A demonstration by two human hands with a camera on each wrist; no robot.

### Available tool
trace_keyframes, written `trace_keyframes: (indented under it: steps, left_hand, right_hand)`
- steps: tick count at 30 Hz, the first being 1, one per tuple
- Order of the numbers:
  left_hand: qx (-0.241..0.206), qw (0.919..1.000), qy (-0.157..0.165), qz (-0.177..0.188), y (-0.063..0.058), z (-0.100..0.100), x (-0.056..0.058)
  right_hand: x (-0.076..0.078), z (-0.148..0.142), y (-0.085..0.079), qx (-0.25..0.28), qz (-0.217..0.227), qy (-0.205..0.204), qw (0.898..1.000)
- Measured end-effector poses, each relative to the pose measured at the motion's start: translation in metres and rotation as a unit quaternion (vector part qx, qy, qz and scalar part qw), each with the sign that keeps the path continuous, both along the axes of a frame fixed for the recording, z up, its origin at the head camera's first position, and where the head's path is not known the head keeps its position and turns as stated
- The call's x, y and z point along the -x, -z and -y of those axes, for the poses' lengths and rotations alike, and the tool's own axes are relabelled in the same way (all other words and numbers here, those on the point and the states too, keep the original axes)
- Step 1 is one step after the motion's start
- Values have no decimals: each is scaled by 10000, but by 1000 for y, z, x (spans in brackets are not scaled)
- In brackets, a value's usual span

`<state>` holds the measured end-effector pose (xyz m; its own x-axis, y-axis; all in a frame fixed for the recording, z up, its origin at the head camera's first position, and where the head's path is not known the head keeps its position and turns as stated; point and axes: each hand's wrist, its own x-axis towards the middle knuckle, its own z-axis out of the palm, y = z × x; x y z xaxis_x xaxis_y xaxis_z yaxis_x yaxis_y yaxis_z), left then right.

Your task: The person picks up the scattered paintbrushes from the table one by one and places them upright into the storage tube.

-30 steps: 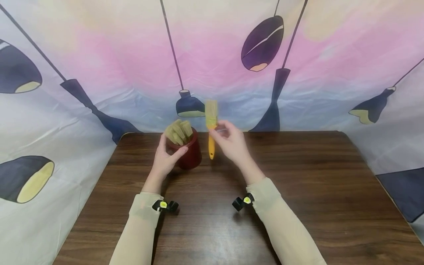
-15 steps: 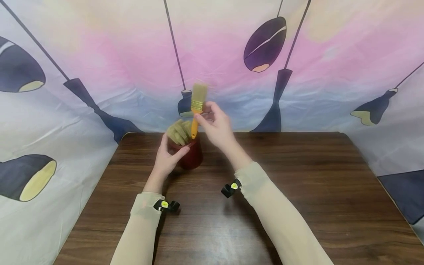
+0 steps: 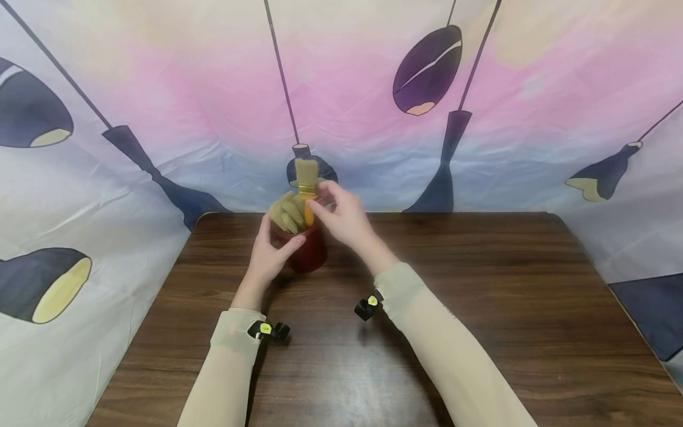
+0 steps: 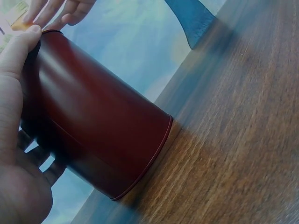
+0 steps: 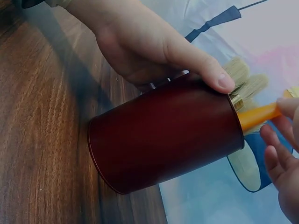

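A dark red cylindrical pot (image 3: 309,252) stands on the table, with several pale-bristled brushes (image 3: 287,212) upright inside it. My left hand (image 3: 265,249) grips the pot from its left side, thumb near the rim; the right wrist view shows that thumb (image 5: 219,79) at the rim. My right hand (image 3: 344,216) pinches a paintbrush (image 3: 306,176) by its orange handle, bristles up. In the right wrist view the lower part of the orange handle (image 5: 257,116) passes behind the pot's rim, so its end is hidden. The pot's base (image 4: 145,168) rests on the wood.
The brown wooden table (image 3: 480,296) extends to the right and toward me. A cloth backdrop (image 3: 352,89) printed with lamps hangs right behind the table's far edge. A small black camera (image 3: 368,306) sits on each wrist.
My right hand carried the paintbrush up and left from beside the pot, then lowered it handle-first into the pot's mouth. My left hand kept its grip on the pot.
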<state>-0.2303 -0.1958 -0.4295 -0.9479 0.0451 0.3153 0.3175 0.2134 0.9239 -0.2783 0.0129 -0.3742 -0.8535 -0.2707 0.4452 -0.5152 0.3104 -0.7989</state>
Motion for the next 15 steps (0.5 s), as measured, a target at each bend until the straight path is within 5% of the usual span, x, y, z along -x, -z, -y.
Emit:
trace_keyframes:
  steps: [9,15]
  left_hand:
    - [-5,10000,7,-5,1,2,0]
    - [-10,10000,36,35,-1,0,-2]
  right_hand:
    - [1,3,11,-940,159,-230,9952]
    - [1,2,15,-593,-6,-229,9980]
